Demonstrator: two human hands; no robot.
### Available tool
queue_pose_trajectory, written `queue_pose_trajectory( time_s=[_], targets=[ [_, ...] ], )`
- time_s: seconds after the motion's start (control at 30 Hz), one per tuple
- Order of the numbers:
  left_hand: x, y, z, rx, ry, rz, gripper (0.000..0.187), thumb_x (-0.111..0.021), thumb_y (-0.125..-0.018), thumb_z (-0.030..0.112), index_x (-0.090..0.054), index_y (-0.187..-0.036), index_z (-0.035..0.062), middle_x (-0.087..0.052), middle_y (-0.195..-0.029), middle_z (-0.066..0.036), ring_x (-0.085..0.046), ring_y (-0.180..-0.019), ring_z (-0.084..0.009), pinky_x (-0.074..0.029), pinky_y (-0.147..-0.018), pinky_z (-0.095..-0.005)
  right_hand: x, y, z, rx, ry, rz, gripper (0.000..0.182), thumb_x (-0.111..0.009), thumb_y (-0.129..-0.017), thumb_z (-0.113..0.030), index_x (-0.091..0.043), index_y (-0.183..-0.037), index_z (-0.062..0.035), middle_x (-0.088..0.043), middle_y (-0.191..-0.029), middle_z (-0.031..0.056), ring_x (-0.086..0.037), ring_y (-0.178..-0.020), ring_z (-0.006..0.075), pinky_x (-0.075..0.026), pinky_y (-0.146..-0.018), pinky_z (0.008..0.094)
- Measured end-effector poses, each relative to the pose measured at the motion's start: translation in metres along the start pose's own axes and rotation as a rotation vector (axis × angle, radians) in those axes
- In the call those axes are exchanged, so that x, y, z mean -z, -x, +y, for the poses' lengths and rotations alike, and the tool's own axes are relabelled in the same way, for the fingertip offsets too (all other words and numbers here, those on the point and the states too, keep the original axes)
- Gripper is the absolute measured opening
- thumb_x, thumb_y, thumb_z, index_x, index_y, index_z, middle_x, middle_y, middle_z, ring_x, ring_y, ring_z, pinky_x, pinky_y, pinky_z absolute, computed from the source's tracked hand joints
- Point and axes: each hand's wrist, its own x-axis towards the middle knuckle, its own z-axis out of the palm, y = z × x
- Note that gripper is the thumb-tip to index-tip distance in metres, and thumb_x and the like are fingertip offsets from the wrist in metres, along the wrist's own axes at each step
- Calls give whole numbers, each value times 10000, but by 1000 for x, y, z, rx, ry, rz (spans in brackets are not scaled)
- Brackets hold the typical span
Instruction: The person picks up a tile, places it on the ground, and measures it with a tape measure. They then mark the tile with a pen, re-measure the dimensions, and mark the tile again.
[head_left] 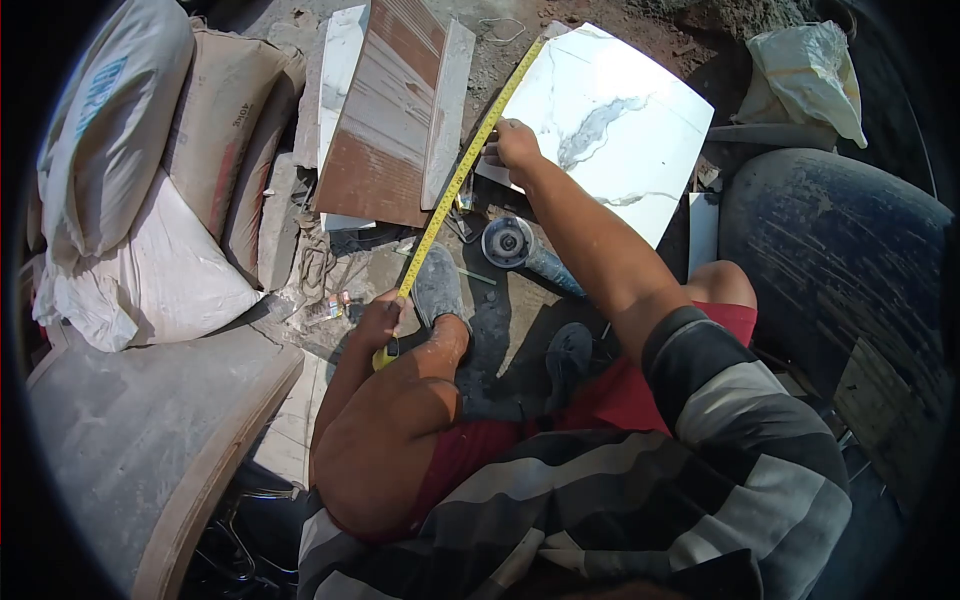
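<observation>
A yellow tape measure (448, 197) is stretched diagonally from near my left knee up to the top corner of a white marble-patterned tile (640, 95). My left hand (377, 322) is closed around the lower end of the tape, with its yellow case partly showing beneath. Fingers curled, my right hand (514, 150) grips the blade along the tile's left edge; the fingertips are partly hidden. Below the tile lies an angle grinder (510, 243), its round disc facing up beside my shoe.
Brown-backed tiles (385, 120) lean left of the tape. Filled sacks (215, 120) are piled at far left, above a grey board (150, 430). A large dark rounded container (840, 260) stands at right, below a crumpled pale sack (805, 80).
</observation>
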Motion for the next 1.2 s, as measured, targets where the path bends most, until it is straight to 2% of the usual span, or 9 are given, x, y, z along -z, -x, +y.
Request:
queue_pose_trajectory(
  time_s=[0.1, 0.2, 0.27, 0.33, 0.4, 0.47, 0.7, 0.97, 1.2],
  targets=[
    [-4, -9, 6, 7, 49, 10, 315, -436, -990, 323, -574, -923, 48, -444, -593, 27, -428, -496, -69, -363, -464, -244, 4, -10, 0, 94, -173, -41, 282, -386, -980, -202, -505, -1163, -24, -633, -973, 106, -604, -699, 172, -496, -638, 318],
    [-6, -14, 4, 22, 88, 0, 318, -435, -991, 324, -574, -920, 47, -443, -589, 27, -425, -492, -70, -363, -465, -242, 6, -12, -15, 102, -75, -11, 284, -415, -972, -198, -501, -1180, -25, -635, -975, 109, -607, -709, 159, -490, -639, 317],
    [-6, -15, 9, 0, 102, -1, 319, -435, -992, 326, -574, -919, 48, -442, -588, 27, -423, -490, -71, -364, -466, -240, 12, -38, -15, 122, -77, 22, 289, -505, -944, -208, -516, -1161, -17, -645, -946, 101, -604, -679, 158, -486, -624, 314],
    [-6, -16, 12, 27, 161, -53, 313, -441, -991, 333, -572, -917, 59, -450, -610, 17, -435, -512, -84, -380, -478, -248, 24, -77, -12, 358, 172, 301, 324, -600, -896, -226, -547, -1141, -20, -658, -897, 102, -620, -669, 170, -494, -623, 314],
    [-7, -18, 8, 15, 93, -26, 313, -445, -990, 338, -571, -920, 61, -455, -626, 11, -441, -528, -90, -387, -485, -253, 41, -76, -41, 425, 307, 461, 350, -662, -853, -229, -585, -1130, -29, -677, -893, 114, -644, -681, 178, -504, -638, 316],
    [-6, -21, 4, 8, 23, -4, 313, -450, -989, 343, -570, -922, 62, -460, -642, 5, -446, -545, -96, -395, -492, -259, 59, -83, -70, 380, 374, 459, 356, -634, -841, -295, -619, -1106, -58, -667, -1029, 184, -635, -991, 307, -480, -877, 377],
    [-5, -24, 3, 94, 53, 2, 284, -440, -997, 320, -574, -935, 77, -465, -666, -1, -457, -579, -101, -416, -521, -269, 96, -140, -108, 550, 880, 438, 282, -603, -875, -325, -669, -1117, -197, -667, -1090, 120, -625, -1029, 285, -477, -896, 365],
    [-2, -34, 13, 68, 24, -29, 304, -420, -1005, 343, -564, -939, 83, -466, -646, 12, -458, -563, -90, -396, -509, -256, 104, -160, -113, 683, 1086, 346, 255, -604, -856, -268, -684, -1095, -227, -680, -1040, 100, -637, -967, 294, -491, -840, 360],
    [-3, -36, 17, 94, 95, -71, 303, -413, -1008, 332, -557, -924, 79, -446, -632, 6, -436, -534, -95, -388, -502, -257, 103, -163, -123, 627, 1112, 354, 266, -600, -855, -309, -688, -1085, -209, -679, -1046, 104, -634, -975, 300, -487, -850, 361]
  ],
)
